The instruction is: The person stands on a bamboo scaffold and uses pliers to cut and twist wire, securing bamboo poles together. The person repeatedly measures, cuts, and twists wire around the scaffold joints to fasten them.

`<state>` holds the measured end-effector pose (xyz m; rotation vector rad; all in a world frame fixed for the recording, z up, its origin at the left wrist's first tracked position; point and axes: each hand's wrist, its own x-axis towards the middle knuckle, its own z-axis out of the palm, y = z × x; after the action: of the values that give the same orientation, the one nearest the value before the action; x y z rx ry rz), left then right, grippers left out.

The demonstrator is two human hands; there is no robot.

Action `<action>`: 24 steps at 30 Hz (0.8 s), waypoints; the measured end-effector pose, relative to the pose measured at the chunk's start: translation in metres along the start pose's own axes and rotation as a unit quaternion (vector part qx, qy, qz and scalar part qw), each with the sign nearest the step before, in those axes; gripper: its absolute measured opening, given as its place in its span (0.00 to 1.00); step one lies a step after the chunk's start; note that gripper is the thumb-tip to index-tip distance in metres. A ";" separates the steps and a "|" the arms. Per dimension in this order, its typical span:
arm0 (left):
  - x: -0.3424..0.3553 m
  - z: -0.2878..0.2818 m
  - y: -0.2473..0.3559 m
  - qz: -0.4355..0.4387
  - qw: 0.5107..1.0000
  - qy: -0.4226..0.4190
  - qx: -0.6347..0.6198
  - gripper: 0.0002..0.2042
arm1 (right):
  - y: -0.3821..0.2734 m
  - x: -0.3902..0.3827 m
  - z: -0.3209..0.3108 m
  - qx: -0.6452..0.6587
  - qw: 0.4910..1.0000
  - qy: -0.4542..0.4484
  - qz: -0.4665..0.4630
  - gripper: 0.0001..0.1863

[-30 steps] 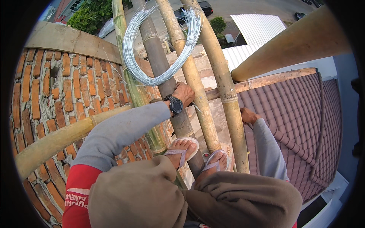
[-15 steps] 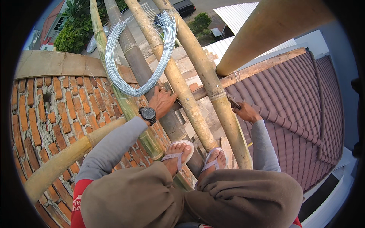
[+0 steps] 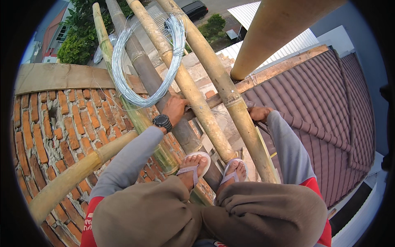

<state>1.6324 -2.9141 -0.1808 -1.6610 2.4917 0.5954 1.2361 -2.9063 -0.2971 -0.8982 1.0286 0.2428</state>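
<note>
My left hand [image 3: 176, 110], with a black watch on its wrist, is closed at the left side of a tan bamboo pole [image 3: 197, 101]. What its fingertips hold is hidden. Thin wire [image 3: 212, 110] runs from near them across that pole. At the right side of a thicker bamboo pole [image 3: 230, 96], my right hand [image 3: 261, 114] is wrapped round a dark pliers-like tool [image 3: 266, 128], mostly covered by the hand. Both poles pass over a brown crossbar [image 3: 214, 100]. A large coil of silvery wire [image 3: 142, 100] lies over the poles beyond my left hand.
My sandalled feet [image 3: 193, 168] stand on the poles, high above the ground. A brick wall [image 3: 74, 123] lies left, crossed by another bamboo pole [image 3: 82, 173]. A brown tiled roof [image 3: 312, 111] is at right. One thick pole [image 3: 279, 35] rises at upper right.
My right hand has turned inward beside the thicker pole, with its elbow swung out to the right. My left hand stays near the same spot. The view has shifted slightly.
</note>
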 end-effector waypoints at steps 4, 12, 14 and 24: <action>0.000 -0.003 0.001 0.001 0.999 -0.007 0.043 0.17 | -0.012 0.007 -0.006 -0.025 0.999 0.035 0.021 0.15; 0.013 -0.002 -0.019 0.011 0.996 -0.052 -0.073 0.13 | -0.028 -0.104 0.030 -0.089 0.947 0.309 0.013 0.23; 0.015 -0.001 -0.022 0.033 0.991 -0.066 -0.110 0.09 | -0.025 -0.111 0.042 0.094 0.954 0.282 0.027 0.21; 0.015 -0.008 -0.019 0.037 0.990 -0.082 -0.110 0.05 | -0.014 -0.011 0.017 0.106 0.983 0.147 0.017 0.18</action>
<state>1.6442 -2.9362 -0.1831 -1.5182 2.4515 1.0044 1.2494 -2.9001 -0.2765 -0.7352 1.3180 0.0263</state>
